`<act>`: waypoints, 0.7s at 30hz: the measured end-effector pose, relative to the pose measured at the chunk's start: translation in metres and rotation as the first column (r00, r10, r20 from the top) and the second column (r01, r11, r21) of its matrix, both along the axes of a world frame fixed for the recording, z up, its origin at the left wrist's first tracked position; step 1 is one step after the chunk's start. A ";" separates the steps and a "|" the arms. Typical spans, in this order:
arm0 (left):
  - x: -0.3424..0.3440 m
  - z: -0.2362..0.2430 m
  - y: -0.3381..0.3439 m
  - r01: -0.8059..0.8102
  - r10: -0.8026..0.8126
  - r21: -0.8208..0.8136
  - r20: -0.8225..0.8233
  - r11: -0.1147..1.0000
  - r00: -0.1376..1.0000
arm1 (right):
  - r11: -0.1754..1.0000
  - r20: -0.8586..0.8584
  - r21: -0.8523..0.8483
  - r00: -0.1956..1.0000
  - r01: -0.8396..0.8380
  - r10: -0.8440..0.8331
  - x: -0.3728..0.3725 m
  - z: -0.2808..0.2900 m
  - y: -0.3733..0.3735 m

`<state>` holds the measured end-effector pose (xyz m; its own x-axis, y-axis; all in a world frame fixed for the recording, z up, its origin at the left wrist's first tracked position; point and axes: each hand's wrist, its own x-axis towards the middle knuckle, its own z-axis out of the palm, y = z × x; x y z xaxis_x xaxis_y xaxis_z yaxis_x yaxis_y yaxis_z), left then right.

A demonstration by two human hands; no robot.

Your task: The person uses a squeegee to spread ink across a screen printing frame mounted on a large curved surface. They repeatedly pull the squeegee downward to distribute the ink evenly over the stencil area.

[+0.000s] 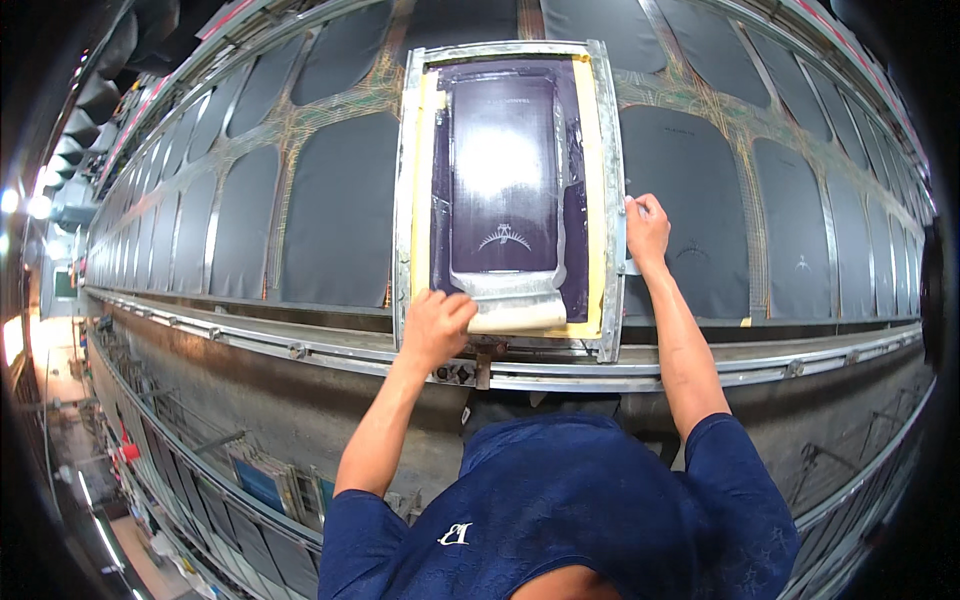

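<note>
Navy shirt [600, 500] nearest — beyond, squeegee [520, 314] extends right from left grip [436, 326].

Between the left hand [435, 328] and right hand [648, 235], a smooth, glossy dark screen [505, 205] is bordered by a dull metal frame [610, 190]. Beside the left hand, a smooth, pale strip [520, 316] is seen; beyond the right, a matt, cloth-like dark panel [690, 170].

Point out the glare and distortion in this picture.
In the head view, white glare washes out the upper middle of the dark screen; in the head view, the metal rail bows, a lamp at left blooms, and the corners go black.
</note>
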<state>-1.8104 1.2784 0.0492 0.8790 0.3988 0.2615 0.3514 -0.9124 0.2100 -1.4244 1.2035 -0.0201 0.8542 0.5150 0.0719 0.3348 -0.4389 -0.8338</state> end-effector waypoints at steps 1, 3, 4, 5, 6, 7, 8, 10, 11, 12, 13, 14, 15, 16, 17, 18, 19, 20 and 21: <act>-0.009 -0.003 -0.011 0.009 -0.009 -0.006 -0.015 1.000 1.000 | 1.000 0.021 -0.017 1.000 0.006 -0.005 -0.002 -0.003 0.001; -0.022 -0.013 -0.022 0.031 -0.030 0.022 -0.011 0.999 0.999 | 0.997 0.010 -0.078 1.000 0.009 -0.009 -0.004 -0.004 0.004; -0.024 -0.016 -0.023 0.040 -0.040 0.032 -0.015 0.999 0.999 | 0.996 0.018 -0.089 1.000 0.012 -0.011 -0.006 -0.005 0.004; -0.023 -0.019 -0.018 0.039 -0.038 0.028 -0.012 0.999 0.999 | 0.995 0.025 -0.101 1.000 0.015 -0.013 -0.007 -0.005 0.005; -0.021 -0.020 -0.013 0.038 -0.038 0.024 -0.009 0.999 0.999 | 0.994 0.031 -0.112 0.999 0.019 -0.015 -0.006 -0.008 0.006; -0.018 -0.022 -0.005 0.036 -0.036 0.026 -0.004 0.999 0.999 | 0.991 0.046 -0.130 0.999 0.014 -0.008 -0.005 -0.012 0.008; -0.012 -0.025 0.004 0.042 -0.042 0.017 -0.002 0.999 0.999 | 0.989 0.060 -0.148 0.998 0.010 -0.001 -0.005 -0.018 0.008; 0.011 -0.032 0.035 0.045 -0.045 0.019 0.005 0.999 0.999 | 0.980 0.044 -0.201 0.999 -0.010 0.019 -0.002 -0.021 0.011; 0.023 -0.035 0.055 0.049 -0.050 0.028 0.029 0.998 0.998 | 0.971 0.011 -0.237 0.999 -0.027 0.031 -0.004 -0.015 0.011; 0.035 -0.040 0.076 0.043 -0.044 0.031 0.019 0.999 0.999 | 0.960 -0.024 -0.276 0.999 -0.046 0.041 -0.008 -0.009 0.008; 0.051 -0.043 0.104 0.038 -0.040 0.053 0.049 0.998 0.998 | 0.923 -0.039 -0.381 0.998 -0.064 0.053 -0.007 0.003 0.013; 0.068 -0.048 0.130 0.031 -0.037 0.071 0.082 0.997 0.996 | 0.871 -0.055 -0.484 0.996 -0.083 0.064 -0.006 0.017 0.017; 0.084 -0.050 0.158 0.031 -0.039 0.088 0.089 0.996 0.995 | 0.803 -0.077 -0.587 0.994 -0.103 0.071 -0.003 0.028 0.020; 0.105 -0.052 0.190 0.028 -0.039 0.107 0.102 0.994 0.994 | 0.828 -0.055 -0.541 0.989 -0.147 0.140 0.008 0.033 0.029; 0.127 -0.052 0.220 0.039 -0.049 0.102 0.104 0.994 0.993 | 0.847 -0.027 -0.496 0.978 -0.192 0.206 0.019 0.036 0.038; 0.144 -0.053 0.246 0.047 -0.056 0.097 0.099 0.994 0.994 | 0.859 -0.005 -0.449 0.962 -0.246 0.273 0.028 0.036 0.046; 0.158 -0.055 0.270 0.058 -0.069 0.099 0.119 0.993 0.991 | 0.903 0.035 -0.308 0.945 -0.298 0.324 0.035 0.042 0.065; 0.172 -0.058 0.294 0.069 -0.083 0.103 0.139 0.992 0.987 | 0.923 0.086 -0.159 0.927 -0.350 0.366 0.043 0.049 0.093; 0.182 -0.056 0.311 0.085 -0.094 0.081 0.105 0.993 0.990 | 0.901 0.174 -0.089 0.885 -0.424 0.433 0.051 0.056 0.119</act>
<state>-1.6281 1.5891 -0.0068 0.8751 0.2950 0.3837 0.2466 -0.9539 0.1709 -1.3737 1.3227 0.0361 0.5234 0.8344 0.1729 0.6449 -0.2552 -0.7204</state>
